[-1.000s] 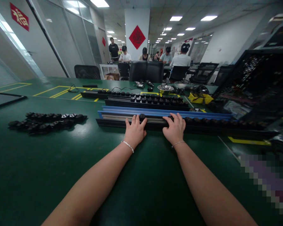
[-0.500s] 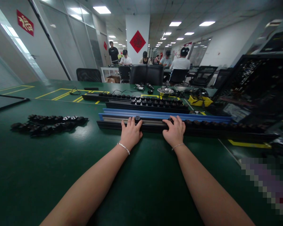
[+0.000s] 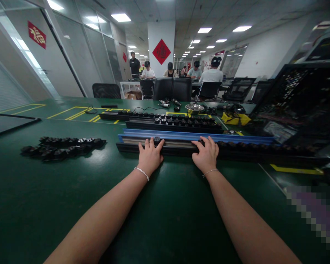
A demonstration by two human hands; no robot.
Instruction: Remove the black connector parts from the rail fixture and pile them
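Observation:
A long black rail [image 3: 178,151] with a pale metal strip along its channel lies crosswise in front of me. Near its left end, my left hand [image 3: 150,158] has its thumb and index finger on either side of a small black module [image 3: 157,139] seated in the channel. Farther right, my right hand [image 3: 206,156] bends over the same rail, thumb and fingers around another small black module [image 3: 201,141], mostly hidden by them. More black modules [image 3: 236,145] sit in a row along the rail beyond my right hand. Directly behind runs a blue rail [image 3: 181,135].
Loose black modules [image 3: 63,147] lie in two rows on the green table [image 3: 71,205] at left. Behind are black rails holding modules [image 3: 178,124], a metal bowl [image 3: 194,107] and a yellow bin [image 3: 235,118]. A dark panel [image 3: 299,99] stands at right. People sit farther back.
My left hand and its black module have slid a little left along the rail. My right hand stays at about the same spot on it. The whole view has shifted slightly.

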